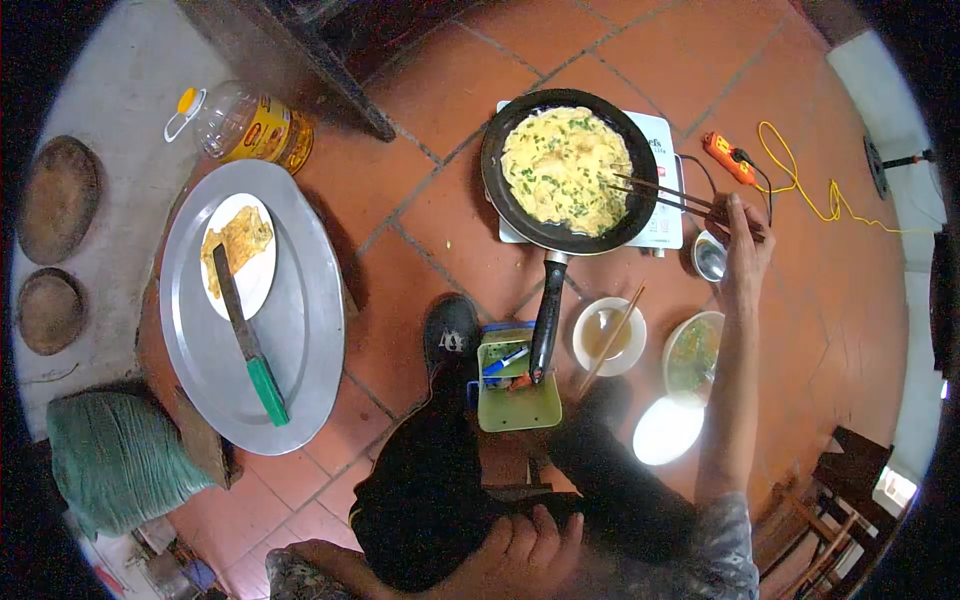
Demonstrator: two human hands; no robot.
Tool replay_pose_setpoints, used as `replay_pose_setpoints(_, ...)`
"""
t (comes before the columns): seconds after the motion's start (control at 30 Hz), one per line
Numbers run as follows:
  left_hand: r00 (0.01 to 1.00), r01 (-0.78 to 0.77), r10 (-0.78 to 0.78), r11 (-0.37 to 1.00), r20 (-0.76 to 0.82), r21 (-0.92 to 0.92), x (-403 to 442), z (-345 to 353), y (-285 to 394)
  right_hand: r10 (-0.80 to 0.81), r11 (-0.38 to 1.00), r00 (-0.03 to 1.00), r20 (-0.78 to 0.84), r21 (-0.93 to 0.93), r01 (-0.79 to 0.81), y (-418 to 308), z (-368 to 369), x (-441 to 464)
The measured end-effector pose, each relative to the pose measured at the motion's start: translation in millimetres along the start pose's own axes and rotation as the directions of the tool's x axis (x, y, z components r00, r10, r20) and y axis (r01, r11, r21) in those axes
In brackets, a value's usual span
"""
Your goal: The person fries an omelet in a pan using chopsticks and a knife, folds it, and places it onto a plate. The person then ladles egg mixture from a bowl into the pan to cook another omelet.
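My right hand [742, 238] is closed around a pair of dark chopsticks [690, 196]. Their tips reach over the pan's right rim and touch the egg omelette [565, 165], which is yellow with green bits and covers much of the black frying pan [640, 135]. This pan sits on a white portable cooktop [660, 225], its black handle [546, 320] pointing toward me. My left hand [525, 555] lies on my lap near the knee, fingers extended and holding nothing.
Left stands a large metal tray [320, 330] with a plate [262, 285] of cooked egg and a green-handled knife [262, 385]. An oil bottle [235, 125] is behind it. Right are bowls [610, 337], a white plate [668, 430], and an orange power strip [728, 157] with yellow cord.
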State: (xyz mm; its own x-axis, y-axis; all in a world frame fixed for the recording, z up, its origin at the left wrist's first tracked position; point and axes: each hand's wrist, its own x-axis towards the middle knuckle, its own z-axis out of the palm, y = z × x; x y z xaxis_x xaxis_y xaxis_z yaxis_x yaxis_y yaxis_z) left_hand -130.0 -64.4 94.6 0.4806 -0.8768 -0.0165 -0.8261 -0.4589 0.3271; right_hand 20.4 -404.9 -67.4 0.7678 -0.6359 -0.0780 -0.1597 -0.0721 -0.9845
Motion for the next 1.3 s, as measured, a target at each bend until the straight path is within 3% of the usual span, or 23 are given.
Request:
replay_pose_setpoints(0.2,1.000,0.018,-0.017,0.999,0.011,-0.044,-8.7,16.1,6.5,-0.005,1.000,1.000,-0.003,-0.014,0.005,-1.5,-0.9,-1.5)
replay_pose_setpoints(0.27,0.987,0.029,-0.033,0.999,-0.156,-0.025,-18.6,42.1,12.9,0.004,1.000,1.000,0.004,-0.004,-0.004,-3.3,0.1,-3.2)
replay_pose_setpoints(0.3,0.987,0.029,-0.032,0.999,-0.156,-0.025,-17.2,39.7,11.0,0.004,1.000,1.000,0.004,-0.004,-0.004,-3.3,0.7,-3.4)
replay_pose_setpoints(0.4,0.991,-0.020,0.026,0.999,-0.130,0.047,-10.7,23.2,5.2,-0.004,1.000,1.000,0.002,0.003,0.004,-2.3,1.5,-3.0)
replay_pose_setpoints(0.47,0.999,0.021,-0.020,0.999,0.031,-0.035,-2.3,3.4,2.6,-0.013,0.999,1.000,-0.016,0.038,0.014,1.0,1.2,-1.2)
replay_pose_setpoints(0.5,0.999,0.022,-0.021,0.999,0.031,-0.034,-2.7,4.3,2.9,-0.013,0.999,1.000,-0.015,0.039,0.014,3.8,0.5,0.7)
replay_pose_setpoints(0.6,0.999,0.043,-0.044,0.998,-0.015,-0.054,-9.7,19.6,7.6,-0.072,0.996,0.997,-0.041,0.054,0.074,13.6,-2.8,10.5)
replay_pose_setpoints(0.67,0.987,0.001,0.008,0.998,-0.159,0.059,-19.0,43.7,10.9,-0.096,0.989,0.993,-0.069,0.108,0.104,20.0,-3.7,18.2)
replay_pose_setpoints(0.7,0.988,0.001,0.009,0.998,-0.156,0.062,-14.0,31.2,7.5,-0.095,0.988,0.993,-0.070,0.113,0.102,24.7,-4.2,24.3)
replay_pose_setpoints(0.77,0.995,-0.019,0.016,1.000,0.099,0.025,0.4,-4.0,-1.2,-0.093,0.978,0.993,-0.072,0.182,0.105,35.9,-4.3,40.0)
replay_pose_setpoints(0.9,1.000,-0.028,0.027,0.991,0.012,0.132,-7.3,17.4,2.9,-0.035,0.974,0.993,-0.113,0.220,0.060,54.5,5.2,70.8)
replay_pose_setpoints(0.97,0.987,0.006,-0.019,0.997,0.162,0.080,2.6,0.0,-0.2,-0.001,0.966,0.998,-0.068,0.257,0.019,56.6,11.8,76.3)
replay_pose_setpoints(1.07,0.989,0.016,-0.030,0.995,0.142,0.102,1.8,2.0,-0.7,0.105,0.953,0.994,-0.017,0.286,-0.096,51.5,19.7,73.8)
replay_pose_setpoints(1.2,0.976,-0.002,-0.015,0.997,0.216,0.081,3.8,-1.6,-3.8,0.103,0.958,0.994,-0.023,0.270,-0.093,49.4,25.2,70.4)
replay_pose_setpoints(1.3,0.996,0.025,-0.034,0.994,0.087,0.103,-3.3,9.9,-0.8,0.045,0.969,0.998,-0.036,0.245,-0.035,45.1,24.4,71.3)
